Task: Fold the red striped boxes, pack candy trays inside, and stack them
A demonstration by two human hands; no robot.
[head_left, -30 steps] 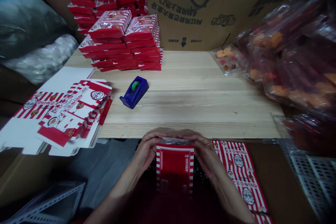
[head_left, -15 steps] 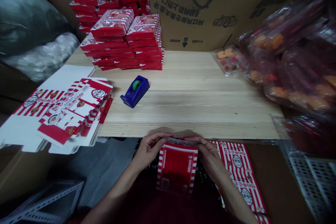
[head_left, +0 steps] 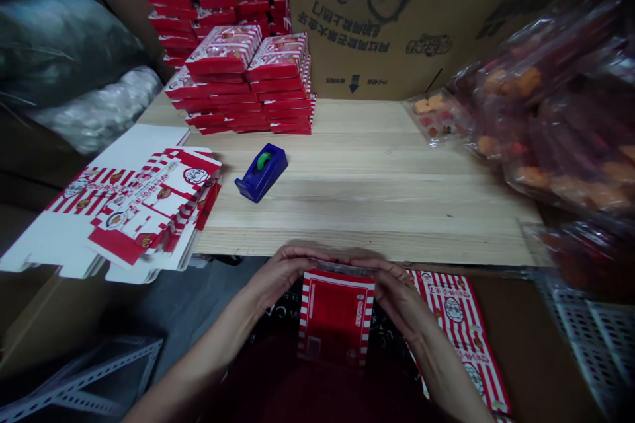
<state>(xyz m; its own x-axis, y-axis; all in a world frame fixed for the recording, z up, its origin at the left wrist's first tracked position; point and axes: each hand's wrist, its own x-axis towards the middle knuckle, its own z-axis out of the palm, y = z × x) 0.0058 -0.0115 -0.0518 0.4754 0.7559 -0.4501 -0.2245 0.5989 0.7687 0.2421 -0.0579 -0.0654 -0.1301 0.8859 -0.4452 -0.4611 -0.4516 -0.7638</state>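
Note:
Between my hands, just past the table's front edge, hangs a red box with red-and-white striped sides (head_left: 336,317). A strip of clear plastic film shows along its top edge. My left hand (head_left: 288,271) grips the upper left corner, fingers closed over the edge. At the upper right corner my right hand (head_left: 395,284) is closed on it in the same way. Some fingertips are hidden behind the box top. On the table, beyond my left hand, stands a blue tape dispenser (head_left: 261,173) with a green core.
Flat printed cartons (head_left: 143,205) lie at the left. Filled red boxes (head_left: 248,86) are stacked at the back, before a large cardboard box (head_left: 367,59). Clear bags of small orange pieces (head_left: 570,132) pile up at the right. Striped cartons (head_left: 456,317) lie below the table edge.
The view has shifted slightly, so the table things appear a little further right. Both hands keep their hold on the box, which stays nearly in place.

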